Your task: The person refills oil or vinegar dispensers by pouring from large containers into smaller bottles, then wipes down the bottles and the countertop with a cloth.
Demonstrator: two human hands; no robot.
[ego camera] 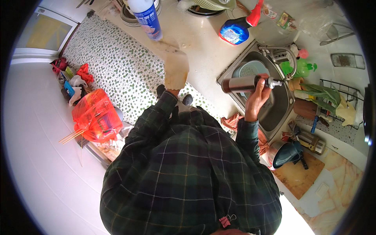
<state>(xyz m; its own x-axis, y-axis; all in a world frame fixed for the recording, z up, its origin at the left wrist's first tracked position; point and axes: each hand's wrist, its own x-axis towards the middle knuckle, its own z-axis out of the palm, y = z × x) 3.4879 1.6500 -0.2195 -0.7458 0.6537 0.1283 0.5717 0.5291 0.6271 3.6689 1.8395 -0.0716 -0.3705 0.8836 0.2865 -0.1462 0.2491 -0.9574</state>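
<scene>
My right hand [257,98] is closed around a silver metal cylinder [239,84] with a dark collar and a small metal tip. The cylinder lies roughly level over the sink [271,117], where a grey-blue plastic basin with a perforated basket [252,68] sits. Of my left hand [174,91] only a strip by the cuff shows. A pale, brown-stained, translucent sheet or bag [176,69] with a scalloped edge hides the rest; whether the fingers grip it cannot be told. A white and blue bottle [148,22] and a red-topped spray bottle [235,30] stand on the counter beyond.
A faucet [290,53] arches at the sink's right. Further right are a green plastic bottle [299,67], leafy greens [323,91], a steel pot [279,152] and a wooden cutting board [305,179] with a dark-handled knife. A red plastic bag [97,117] with wooden sticks is at left.
</scene>
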